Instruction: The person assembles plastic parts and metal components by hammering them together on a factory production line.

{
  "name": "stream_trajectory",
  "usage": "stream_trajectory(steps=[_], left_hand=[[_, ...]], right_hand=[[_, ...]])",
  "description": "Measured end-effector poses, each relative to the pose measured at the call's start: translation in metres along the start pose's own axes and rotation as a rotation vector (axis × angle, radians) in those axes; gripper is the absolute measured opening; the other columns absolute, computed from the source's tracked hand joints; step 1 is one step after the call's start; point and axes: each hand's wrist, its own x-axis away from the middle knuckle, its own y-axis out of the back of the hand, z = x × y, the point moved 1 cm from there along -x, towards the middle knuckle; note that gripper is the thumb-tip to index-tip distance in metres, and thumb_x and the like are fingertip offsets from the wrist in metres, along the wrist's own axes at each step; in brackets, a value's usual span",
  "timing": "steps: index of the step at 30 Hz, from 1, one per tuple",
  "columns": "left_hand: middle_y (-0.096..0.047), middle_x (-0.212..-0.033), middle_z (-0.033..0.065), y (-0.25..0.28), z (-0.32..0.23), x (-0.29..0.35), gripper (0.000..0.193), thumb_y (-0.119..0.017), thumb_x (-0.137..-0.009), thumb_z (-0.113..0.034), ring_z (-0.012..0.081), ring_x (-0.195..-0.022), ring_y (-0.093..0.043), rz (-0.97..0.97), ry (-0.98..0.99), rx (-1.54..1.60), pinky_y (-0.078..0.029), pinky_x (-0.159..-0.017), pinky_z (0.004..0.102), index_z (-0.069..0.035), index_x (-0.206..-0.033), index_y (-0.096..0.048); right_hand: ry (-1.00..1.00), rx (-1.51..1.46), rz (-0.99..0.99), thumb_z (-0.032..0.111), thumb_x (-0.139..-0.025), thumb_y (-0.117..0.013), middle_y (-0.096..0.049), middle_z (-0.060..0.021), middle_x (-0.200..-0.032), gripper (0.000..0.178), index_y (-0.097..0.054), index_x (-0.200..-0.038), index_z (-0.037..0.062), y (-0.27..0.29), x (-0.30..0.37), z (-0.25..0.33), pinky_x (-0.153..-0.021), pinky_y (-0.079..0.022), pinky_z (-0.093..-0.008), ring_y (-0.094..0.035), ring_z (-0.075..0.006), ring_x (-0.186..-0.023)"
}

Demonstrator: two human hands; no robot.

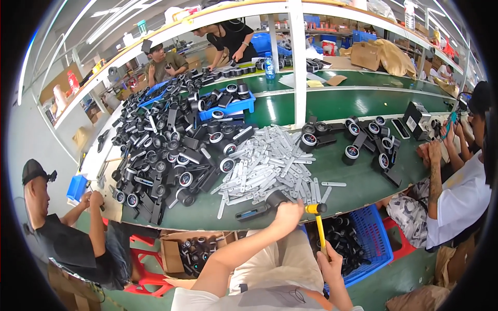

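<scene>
Stiff-looking mallet (320, 228) and black device (262, 208), lower centre.
Handle (321, 236) is clasped by right hand (330, 263), round end (276, 198) by left hand (288, 215); best held there.

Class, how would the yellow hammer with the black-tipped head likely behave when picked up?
The yellow hammer with the black-tipped head is probably stiff: its slim handle looks straight above the right hand. It may feel top-heavy, as the head is bulkier than the handle. Set down, it might rock, since the head looks rounded.
</scene>
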Motion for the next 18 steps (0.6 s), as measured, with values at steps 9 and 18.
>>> stream_trajectory(steps=[9, 18], left_hand=[[-0.067, -0.091, 0.014, 0.01, 0.019, 0.016, 0.024, -0.059, -0.083, -0.012, 0.0269, -0.076, -0.067, -0.352, -0.061, 0.584, -0.054, -0.063, 0.034, -0.004, -0.106, -0.062], [-0.067, -0.087, 0.009, 0.027, 0.054, 0.093, 0.032, -0.06, -0.087, 0.005, 0.0142, -0.074, -0.067, -0.411, 0.569, 1.65, -0.052, -0.057, 0.0229, -0.001, -0.117, -0.052]], right_hand=[[-0.003, -0.036, -0.032, -0.001, -0.082, -0.063, -0.051, 0.0022, -0.063, 0.043, -0.055, -0.124, -0.0036, 0.012, 0.002, -0.006, -0.046, -0.036, -0.0198, -0.045, -0.0032, -0.051], [0.085, 0.023, 0.057, -0.003, -0.085, -0.058, -0.047, 0.0038, -0.06, 0.044, -0.051, -0.128, -0.002, -0.001, -0.004, 0.005, -0.041, -0.033, -0.0191, -0.041, -0.0025, -0.046]])
